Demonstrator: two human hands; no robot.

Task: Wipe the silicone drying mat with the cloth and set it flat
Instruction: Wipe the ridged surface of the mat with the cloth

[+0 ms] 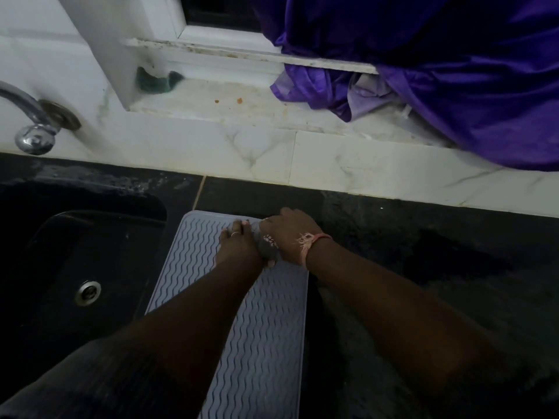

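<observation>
The grey silicone drying mat (257, 313) lies flat on the black counter (423, 267), beside the sink (75, 252). My left hand (239, 246) presses it, fingers straight — my right hand (287, 234) grips the dark cloth (267, 247) at the mat's far end.

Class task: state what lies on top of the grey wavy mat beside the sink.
On the drying mat rest the left hand and the right hand, which grips a dark cloth. Forearms and hands cover parts of the mat.

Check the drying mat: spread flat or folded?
Spread flat. The drying mat lies open on the dark counter beside the sink, wavy ribs showing; hands and forearms hide part.
</observation>
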